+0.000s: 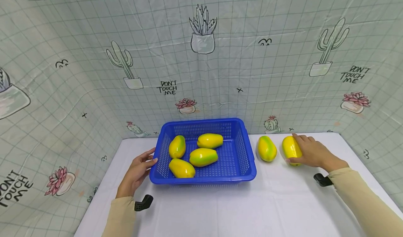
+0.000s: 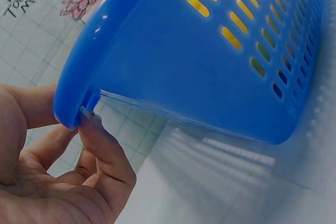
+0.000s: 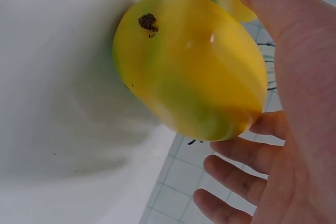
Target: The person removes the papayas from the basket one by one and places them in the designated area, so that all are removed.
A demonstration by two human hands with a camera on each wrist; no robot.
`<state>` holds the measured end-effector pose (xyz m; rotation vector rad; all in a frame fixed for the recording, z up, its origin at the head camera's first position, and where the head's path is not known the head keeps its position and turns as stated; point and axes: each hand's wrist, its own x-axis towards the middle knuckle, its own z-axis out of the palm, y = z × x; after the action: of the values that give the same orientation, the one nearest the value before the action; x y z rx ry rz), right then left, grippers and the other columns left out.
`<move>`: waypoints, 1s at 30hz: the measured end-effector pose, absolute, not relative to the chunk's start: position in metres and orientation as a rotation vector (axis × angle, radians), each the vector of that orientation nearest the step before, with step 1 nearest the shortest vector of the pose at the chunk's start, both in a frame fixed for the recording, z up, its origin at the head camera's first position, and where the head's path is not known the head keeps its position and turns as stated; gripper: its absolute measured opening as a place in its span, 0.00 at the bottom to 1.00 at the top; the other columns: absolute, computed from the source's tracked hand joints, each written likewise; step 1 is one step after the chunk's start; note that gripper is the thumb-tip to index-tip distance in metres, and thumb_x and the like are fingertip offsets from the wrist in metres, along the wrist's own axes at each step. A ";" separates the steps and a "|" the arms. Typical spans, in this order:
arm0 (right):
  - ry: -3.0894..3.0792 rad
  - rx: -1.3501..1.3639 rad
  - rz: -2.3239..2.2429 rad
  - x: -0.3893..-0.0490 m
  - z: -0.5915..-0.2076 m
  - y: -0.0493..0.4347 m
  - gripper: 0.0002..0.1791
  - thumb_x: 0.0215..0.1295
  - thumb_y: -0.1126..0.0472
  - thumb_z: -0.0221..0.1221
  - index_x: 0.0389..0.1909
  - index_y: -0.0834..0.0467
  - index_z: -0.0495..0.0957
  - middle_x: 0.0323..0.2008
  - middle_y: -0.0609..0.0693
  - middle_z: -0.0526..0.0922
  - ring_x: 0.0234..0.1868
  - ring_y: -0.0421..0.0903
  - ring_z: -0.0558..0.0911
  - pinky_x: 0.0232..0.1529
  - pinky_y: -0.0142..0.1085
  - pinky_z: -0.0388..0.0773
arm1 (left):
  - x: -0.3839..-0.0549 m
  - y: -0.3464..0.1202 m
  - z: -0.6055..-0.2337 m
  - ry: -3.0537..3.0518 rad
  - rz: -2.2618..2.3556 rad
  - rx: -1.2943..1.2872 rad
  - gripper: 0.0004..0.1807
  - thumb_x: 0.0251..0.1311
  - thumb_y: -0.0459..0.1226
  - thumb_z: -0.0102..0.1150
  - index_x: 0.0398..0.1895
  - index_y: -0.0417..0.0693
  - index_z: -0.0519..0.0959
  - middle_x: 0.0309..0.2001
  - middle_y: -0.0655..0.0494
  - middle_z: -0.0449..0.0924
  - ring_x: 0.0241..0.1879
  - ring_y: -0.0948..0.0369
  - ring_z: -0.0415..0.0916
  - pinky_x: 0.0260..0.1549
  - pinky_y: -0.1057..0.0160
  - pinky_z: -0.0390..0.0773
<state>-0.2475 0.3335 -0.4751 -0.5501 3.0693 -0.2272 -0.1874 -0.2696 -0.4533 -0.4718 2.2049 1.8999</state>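
Observation:
My left hand [image 1: 136, 172] pinches the left rim of a blue plastic basket [image 1: 201, 181] between thumb and fingers; the left wrist view shows the fingertips beneath the lip [image 2: 79, 77]. Inside lie several yellow-green papayas [image 1: 203, 157], grouped toward the left and middle. To the right of the basket, my right hand [image 1: 311, 153] grips another papaya [image 1: 290, 149] that lies on the table, thumb on its near side and fingers at its far end. Seen from the right wrist, this papaya [image 3: 189, 66] has a dark stem spot. One more papaya [image 1: 267, 148] lies between it and the basket.
A white cloth [image 1: 220, 209] covers the table. Behind and at both sides hangs a grid-patterned curtain [image 1: 220, 69] printed with cacti, close behind the basket. Black wrist devices [image 1: 143, 202] sit on both forearms.

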 end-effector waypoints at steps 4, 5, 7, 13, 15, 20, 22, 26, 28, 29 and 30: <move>3.069 -0.547 -0.227 -0.248 -0.473 0.335 0.62 0.54 0.34 0.76 0.71 0.77 0.61 0.62 0.79 0.72 0.58 0.78 0.74 0.55 0.70 0.76 | -0.188 -0.270 -0.453 2.205 1.896 -0.472 0.32 0.77 0.31 0.56 0.82 0.43 0.63 0.58 0.45 0.66 0.44 0.60 0.76 0.43 0.70 0.80; 3.070 -0.549 -0.224 -0.248 -0.472 0.335 0.62 0.54 0.34 0.76 0.71 0.77 0.61 0.62 0.79 0.72 0.58 0.78 0.74 0.56 0.70 0.76 | -0.188 -0.270 -0.453 2.204 1.897 -0.471 0.32 0.77 0.31 0.56 0.82 0.43 0.63 0.58 0.45 0.66 0.44 0.60 0.76 0.43 0.70 0.80; 3.071 -0.547 -0.215 -0.249 -0.469 0.335 0.62 0.54 0.35 0.76 0.71 0.77 0.61 0.63 0.80 0.72 0.59 0.79 0.74 0.56 0.71 0.75 | -0.188 -0.270 -0.452 2.202 1.897 -0.469 0.32 0.77 0.31 0.56 0.82 0.43 0.63 0.58 0.44 0.66 0.44 0.60 0.76 0.43 0.70 0.80; 3.074 -0.542 -0.185 -0.251 -0.455 0.332 0.62 0.57 0.35 0.74 0.73 0.78 0.59 0.66 0.81 0.69 0.62 0.81 0.71 0.59 0.72 0.72 | -0.190 -0.269 -0.451 2.194 1.895 -0.469 0.33 0.77 0.31 0.56 0.82 0.44 0.63 0.59 0.44 0.66 0.45 0.60 0.76 0.43 0.70 0.80; 3.081 -0.557 -0.178 -0.252 -0.449 0.329 0.62 0.58 0.35 0.74 0.73 0.78 0.58 0.67 0.80 0.68 0.63 0.80 0.70 0.60 0.72 0.72 | -0.191 -0.270 -0.451 2.191 1.896 -0.470 0.33 0.77 0.31 0.56 0.82 0.44 0.63 0.59 0.45 0.66 0.44 0.60 0.76 0.43 0.70 0.80; 3.115 -0.637 -0.178 -0.252 -0.433 0.318 0.61 0.58 0.38 0.75 0.74 0.77 0.59 0.67 0.79 0.69 0.63 0.79 0.71 0.62 0.72 0.70 | -0.192 -0.270 -0.452 2.191 1.901 -0.474 0.32 0.77 0.31 0.56 0.82 0.44 0.63 0.58 0.45 0.66 0.44 0.60 0.75 0.43 0.70 0.80; 3.125 -0.676 -0.181 -0.252 -0.426 0.310 0.60 0.57 0.39 0.76 0.74 0.76 0.60 0.67 0.78 0.69 0.63 0.79 0.71 0.62 0.73 0.69 | -0.191 -0.270 -0.452 2.195 1.898 -0.475 0.32 0.77 0.31 0.56 0.82 0.44 0.63 0.57 0.46 0.66 0.44 0.60 0.75 0.43 0.70 0.80; 3.131 -0.775 -0.171 -0.254 -0.414 0.293 0.59 0.57 0.39 0.76 0.75 0.75 0.61 0.68 0.77 0.70 0.65 0.78 0.71 0.64 0.73 0.68 | -0.190 -0.270 -0.453 2.200 1.892 -0.475 0.32 0.77 0.31 0.56 0.82 0.44 0.63 0.57 0.45 0.67 0.44 0.60 0.76 0.43 0.70 0.80; 3.131 -0.836 -0.172 -0.255 -0.409 0.285 0.59 0.57 0.41 0.77 0.75 0.74 0.61 0.68 0.75 0.70 0.65 0.77 0.72 0.64 0.72 0.68 | -0.189 -0.271 -0.453 2.198 1.895 -0.476 0.32 0.77 0.31 0.56 0.82 0.44 0.63 0.57 0.46 0.67 0.44 0.60 0.76 0.43 0.70 0.80; 3.131 -0.870 -0.176 -0.256 -0.407 0.281 0.58 0.57 0.41 0.77 0.76 0.73 0.61 0.68 0.75 0.71 0.66 0.76 0.72 0.65 0.72 0.68 | -0.189 -0.271 -0.453 2.195 1.897 -0.476 0.32 0.77 0.31 0.56 0.82 0.44 0.63 0.57 0.46 0.67 0.44 0.60 0.76 0.43 0.70 0.80; 3.130 -0.900 -0.180 -0.256 -0.405 0.276 0.58 0.57 0.42 0.78 0.76 0.72 0.61 0.69 0.74 0.71 0.66 0.76 0.72 0.64 0.71 0.69 | -0.189 -0.271 -0.454 2.193 1.900 -0.476 0.32 0.77 0.31 0.56 0.82 0.44 0.63 0.56 0.46 0.67 0.44 0.60 0.76 0.43 0.70 0.80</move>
<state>-0.2561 0.2765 -0.4049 -0.9002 3.1302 -0.1801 -0.1890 -0.2708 -0.4536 -0.4760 2.1929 1.8996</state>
